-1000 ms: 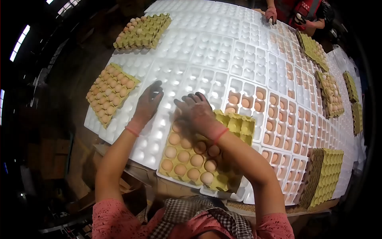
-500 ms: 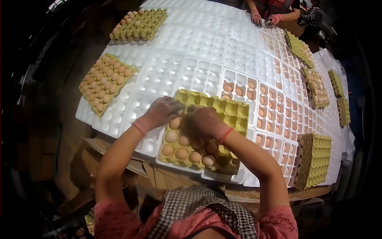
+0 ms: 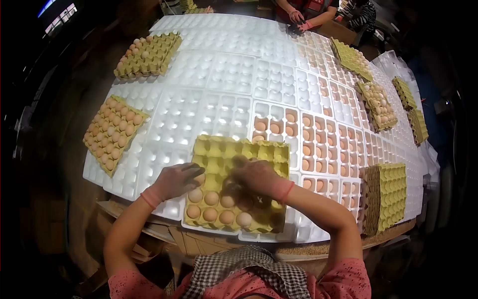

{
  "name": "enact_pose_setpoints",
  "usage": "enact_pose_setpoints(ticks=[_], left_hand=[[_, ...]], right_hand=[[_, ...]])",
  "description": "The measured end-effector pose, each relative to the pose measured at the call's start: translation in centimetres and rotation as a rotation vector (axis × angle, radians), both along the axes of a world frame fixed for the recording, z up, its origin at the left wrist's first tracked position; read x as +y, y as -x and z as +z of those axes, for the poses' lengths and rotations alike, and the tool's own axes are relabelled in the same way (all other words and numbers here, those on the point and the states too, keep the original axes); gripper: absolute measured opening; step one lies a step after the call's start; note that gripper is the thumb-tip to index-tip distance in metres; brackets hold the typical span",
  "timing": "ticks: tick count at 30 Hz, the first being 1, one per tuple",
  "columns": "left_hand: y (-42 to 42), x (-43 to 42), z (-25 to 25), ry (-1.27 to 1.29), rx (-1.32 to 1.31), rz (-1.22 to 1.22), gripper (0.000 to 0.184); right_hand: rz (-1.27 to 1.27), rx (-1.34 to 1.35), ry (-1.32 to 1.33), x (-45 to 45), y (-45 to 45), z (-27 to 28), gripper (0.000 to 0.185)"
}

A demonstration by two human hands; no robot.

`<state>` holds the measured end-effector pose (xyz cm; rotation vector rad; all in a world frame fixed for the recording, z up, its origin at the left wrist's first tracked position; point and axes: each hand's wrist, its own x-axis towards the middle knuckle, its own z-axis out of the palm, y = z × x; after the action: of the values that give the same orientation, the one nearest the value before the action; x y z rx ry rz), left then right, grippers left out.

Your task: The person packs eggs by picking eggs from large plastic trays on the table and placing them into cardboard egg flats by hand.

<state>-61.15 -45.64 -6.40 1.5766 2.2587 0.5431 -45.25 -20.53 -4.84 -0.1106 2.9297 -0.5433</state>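
A yellow-green egg tray (image 3: 203,144) lies in front of me on white foam trays. Brown eggs (image 3: 210,214) fill cups in its near left part, while its far rows show bare cups. At the tray's left edge, my left hand (image 3: 172,184), in a thin glove, has its fingers closed around an egg (image 3: 199,178). My right hand (image 3: 259,177), gloved too, is over the middle of the tray. Its fingers curl downward, and whatever they hold is hidden. Shadow darkens the eggs beneath it.
White foam trays (image 3: 177,117) cover the table, several holding eggs (image 3: 312,149) on the right. Full egg trays sit left (image 3: 113,130) and right (image 3: 377,105). A stack of egg trays (image 3: 386,197) stands at the near right. Across the table, another person's gloved hands (image 3: 300,22) are at work.
The view has shifted, so the table appears further left and lower. My left hand has drawn back toward the tray's left edge; my right hand remains over the tray, uncovering more of its far cups.
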Motion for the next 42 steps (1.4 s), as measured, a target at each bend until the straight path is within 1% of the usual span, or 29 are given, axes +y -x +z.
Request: enact_pose_setpoints(ticks=[1,3,5,6,7,9,12,13,15,17,19,21,22,23,24,25,27,29,31,33,34,35,36,37,38,39,40,41,42], left_hand=[[0.5,0.3,0.4,-0.085,-0.084,0.062,0.046],[1.5,2.5,1.7,-0.258,-0.293,0.184,0.051],[2.9,6.6,2.2,-0.365,-0.177,0.094,0.050],[2.9,9.1,2.9,-0.366,-0.221,0.095,0.047],[3.3,11.5,2.3,-0.329,-0.184,0.067,0.041],[3.9,16.4,0.8,-0.078,0.002,-0.021,0.044],[5.7,20.9,-1.5,-0.037,0.006,-0.096,0.041],[6.0,21.7,-2.2,-0.123,-0.050,-0.002,0.032],[5.9,23.0,-2.1,-0.277,-0.090,0.089,0.031],[6.0,23.7,-4.5,-0.276,-0.003,0.061,0.033],[6.0,23.5,-6.9,-0.137,0.342,-0.046,0.041],[5.1,22.7,-3.8,-0.062,0.184,0.009,0.048],[4.3,21.4,-2.3,-0.172,0.157,0.049,0.048],[3.7,20.2,-0.9,-0.289,0.137,0.089,0.048],[2.8,18.7,0.4,-0.274,0.145,0.092,0.048],[1.4,16.8,1.7,-0.300,-0.023,0.140,0.047],[-1.4,13.1,3.2,-0.277,-0.238,0.142,0.048],[-4.4,10.4,2.6,-0.206,-0.094,0.030,0.051],[-6.4,8.8,0.7,-0.173,0.113,-0.244,0.054],[-8.8,8.5,-0.8,-0.044,0.286,-0.368,0.050],[-9.3,8.6,-1.3,-0.048,0.325,-0.352,0.049],[-9.5,8.7,-1.5,-0.055,0.366,-0.338,0.048],[-9.0,8.6,-1.4,-0.060,0.375,-0.343,0.048],[-8.5,8.4,-1.3,-0.176,0.163,-0.193,0.043],[-8.4,8.3,-1.1,-0.287,-0.054,-0.044,0.039],[-9.3,8.0,0.3,-0.497,-0.884,0.318,0.030],[-7.5,6.9,2.5,-0.709,-1.227,0.515,0.025],[-6.3,5.6,1.2,-0.747,-0.976,0.354,0.028],[-5.3,4.1,0.6,-0.593,-0.892,0.402,0.029]], right_hand=[[-0.056,-0.078,0.187,1.9,-0.2,1.4,0.029],[-0.239,0.148,0.419,6.9,0.5,-0.3,0.029],[-0.432,0.252,0.500,12.4,3.2,-2.0,0.030],[-0.678,-0.031,0.591,12.8,4.6,1.5,0.030],[-0.613,0.208,0.349,14.5,5.9,-1.0,0.031],[-0.689,0.113,0.077,16.6,8.8,-4.8,0.034],[-0.628,0.020,0.078,18.4,9.5,-5.4,0.034],[-0.641,0.012,0.077,18.8,8.6,-5.5,0.034],[-0.728,0.213,0.127,17.6,5.5,-3.5,0.034],[-0.639,0.279,-0.053,16.7,2.0,-4.2,0.034],[-0.484,0.257,-0.295,16.8,-0.9,-8.4,0.034],[-0.489,0.463,-0.037,16.5,-2.9,-8.4,0.034],[-0.617,0.442,0.233,14.9,-3.7,-6.0,0.030],[-0.589,0.551,0.229,13.2,-4.4,-3.8,0.029],[-0.466,0.480,0.207,11.0,-5.5,-1.2,0.028],[-0.344,0.419,0.176,8.6,-6.5,0.4,0.027],[-0.012,0.328,-0.023,5.2,-7.7,-0.5,0.028],[-0.002,0.279,-0.038,3.9,-8.7,-2.3,0.029],[-0.311,0.255,0.405,3.6,-9.5,-0.8,0.026],[-0.587,0.419,1.210,3.0,-10.3,-1.2,0.029],[-0.722,0.247,1.274,3.1,-11.6,0.1,0.032],[-0.718,0.253,1.273,2.4,-11.6,0.3,0.032],[-0.502,0.235,0.800,1.6,-11.2,0.5,0.032],[-0.286,0.206,0.325,0.6,-10.8,0.7,0.033],[-0.203,0.214,0.149,-1.3,-10.5,0.4,0.035],[-0.173,0.167,-0.014,-2.6,-10.2,-0.4,0.037],[-0.149,0.076,-0.026,-2.8,-9.7,-1.8,0.037],[-0.135,0.029,-0.030,-2.4,-9.4,-2.1,0.037],[-0.122,-0.019,-0.035,-2.0,-9.2,-2.5,0.037]])
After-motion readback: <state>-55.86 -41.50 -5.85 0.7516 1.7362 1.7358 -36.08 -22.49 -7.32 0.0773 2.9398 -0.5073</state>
